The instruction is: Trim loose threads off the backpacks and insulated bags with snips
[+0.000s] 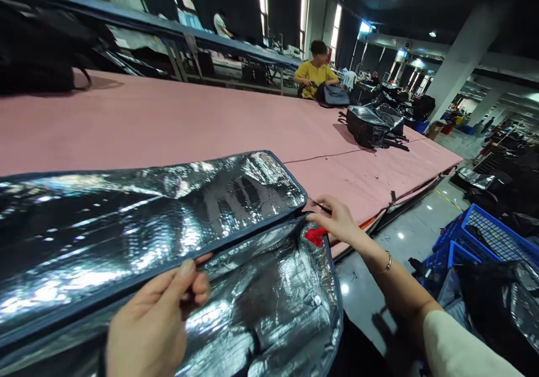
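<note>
A large bag point(261, 287) with a shiny silver foil lining lies opened out in front of me. Its long foil-lined flap point(168, 203) has dark blue binding around the edge. My left hand point(155, 315) is closed at the flap's bound edge, thumb and fingers pinching there. At the bag's far right corner, my right hand point(339, 220) is closed around a thin dark pointed tool point(320, 206), whose exact kind is unclear. A red patch point(315, 235) shows on the corner just below those fingers.
The pink-covered table point(210, 119) stretches away to the right. On it sit a black foil-lined bag point(370, 124) and a dark bag point(37, 51). A co-worker in yellow point(318, 74) handles a bag across the table. Blue crates point(471, 237) stand on the floor at right.
</note>
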The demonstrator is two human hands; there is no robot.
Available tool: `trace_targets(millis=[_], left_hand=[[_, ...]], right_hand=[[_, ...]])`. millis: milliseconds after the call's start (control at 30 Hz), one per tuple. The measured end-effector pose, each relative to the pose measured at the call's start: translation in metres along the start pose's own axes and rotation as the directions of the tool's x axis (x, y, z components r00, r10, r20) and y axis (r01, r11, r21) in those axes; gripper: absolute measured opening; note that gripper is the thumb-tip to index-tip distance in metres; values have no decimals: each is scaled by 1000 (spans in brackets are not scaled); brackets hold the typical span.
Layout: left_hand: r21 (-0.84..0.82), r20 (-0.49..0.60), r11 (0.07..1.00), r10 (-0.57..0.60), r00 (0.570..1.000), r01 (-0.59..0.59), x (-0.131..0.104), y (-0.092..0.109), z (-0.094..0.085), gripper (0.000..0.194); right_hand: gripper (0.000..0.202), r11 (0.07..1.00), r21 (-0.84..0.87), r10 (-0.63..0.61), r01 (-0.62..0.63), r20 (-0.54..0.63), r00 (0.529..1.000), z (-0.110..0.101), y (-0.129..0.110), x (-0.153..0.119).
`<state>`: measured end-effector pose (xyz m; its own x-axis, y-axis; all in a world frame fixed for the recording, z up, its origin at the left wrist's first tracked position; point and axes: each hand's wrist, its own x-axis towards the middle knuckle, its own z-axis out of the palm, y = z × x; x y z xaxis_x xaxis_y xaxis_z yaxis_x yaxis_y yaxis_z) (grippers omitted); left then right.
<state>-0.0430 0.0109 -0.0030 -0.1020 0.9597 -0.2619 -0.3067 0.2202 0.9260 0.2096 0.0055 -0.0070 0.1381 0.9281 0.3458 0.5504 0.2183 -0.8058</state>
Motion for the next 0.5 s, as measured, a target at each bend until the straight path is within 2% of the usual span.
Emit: trace_targets(millis=[67,133,267,400,500], left_hand=[[4,-14,1000,25,1000,-25,2,-3,0,53],[9,-26,998,56,998,-56,6,-7,0,43],[16,-13,990,144,990,-143,11,-16,-3,28],[23,25,981,192,981,-193,14,-22,-10,30],[48,47,989,139,989,-142,12,-20,-19,40]], right_hand=[[17,994,-108,9,3,108,994,-2,15,-5],[18,991,-136,35,-15,146,989,-1,25,-10],[26,985,105,121,-134,124,985,2,34,-16],[27,967,188,149,-171,124,981,1,32,-19],[24,969,167,160,-184,145,976,-4,27,-26]])
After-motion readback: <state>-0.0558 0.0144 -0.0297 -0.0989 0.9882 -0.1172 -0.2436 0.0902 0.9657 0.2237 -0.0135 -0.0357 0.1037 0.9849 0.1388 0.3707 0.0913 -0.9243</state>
